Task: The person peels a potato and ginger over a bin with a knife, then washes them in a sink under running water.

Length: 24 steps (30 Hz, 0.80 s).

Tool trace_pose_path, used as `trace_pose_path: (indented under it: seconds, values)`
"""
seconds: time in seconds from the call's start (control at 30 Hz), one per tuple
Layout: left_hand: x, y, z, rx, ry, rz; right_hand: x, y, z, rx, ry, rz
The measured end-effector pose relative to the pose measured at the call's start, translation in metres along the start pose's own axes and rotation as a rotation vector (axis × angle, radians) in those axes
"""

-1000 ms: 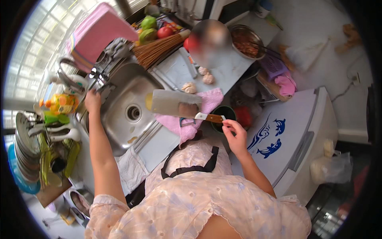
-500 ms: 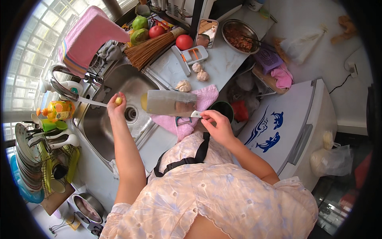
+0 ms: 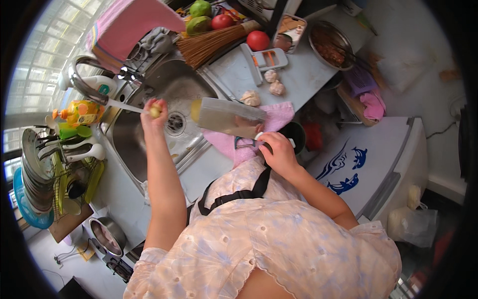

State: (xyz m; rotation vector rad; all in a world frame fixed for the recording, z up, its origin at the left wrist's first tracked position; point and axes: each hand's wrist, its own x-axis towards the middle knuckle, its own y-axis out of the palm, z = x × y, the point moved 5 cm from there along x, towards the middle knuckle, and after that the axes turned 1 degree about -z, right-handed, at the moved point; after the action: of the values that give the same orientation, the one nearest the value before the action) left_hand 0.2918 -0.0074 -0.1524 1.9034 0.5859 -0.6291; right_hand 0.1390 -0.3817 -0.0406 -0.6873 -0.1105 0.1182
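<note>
My left hand (image 3: 153,122) is over the sink (image 3: 174,74), closed around a small pale yellow piece (image 3: 156,110) whose kind I cannot make out. A thin stream of water (image 3: 124,105) from the faucet (image 3: 82,82) meets this hand. My right hand (image 3: 280,153) grips the white handle of a cleaver (image 3: 231,116). Its broad blade lies across the sink's right rim, above a pink towel (image 3: 219,142). A yellow rounded thing (image 3: 195,109) shows at the blade's far left end, partly hidden. Below the handle, a dark-handled tool (image 3: 244,143) rests on the towel.
Garlic bulbs (image 3: 250,98), a white slicer (image 3: 269,60), a tomato (image 3: 258,41) and a phone (image 3: 290,32) sit on the counter. A metal bowl of reddish food (image 3: 329,45) stands far right. A dish rack (image 3: 74,184) is at left; a white fridge (image 3: 368,164) is at right.
The whole view has shifted, so most things appear farther right. The cleaver blade now slants down toward its handle. My left fingers have curled more around the yellow piece.
</note>
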Motion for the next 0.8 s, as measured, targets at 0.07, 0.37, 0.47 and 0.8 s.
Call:
trace_pose_path:
  seconds: [0.07, 0.37, 0.47, 0.8]
  values:
    - [-0.004, 0.005, 0.000, -0.091, -0.004, -0.008, 0.007, 0.008, 0.008, 0.033, -0.048, 0.011]
    - [-0.008, 0.001, -0.005, 0.106, -0.042, 0.069, 0.071, 0.076, 0.072, 0.290, -0.188, 0.231]
    - [-0.014, -0.002, 0.000, 0.041, -0.087, 0.115, 0.095, 0.098, 0.087, 0.324, -0.164, 0.267]
    - [0.065, -0.051, -0.002, -0.795, -0.238, 0.905, 0.181, 0.246, 0.151, 0.689, 0.336, 0.158]
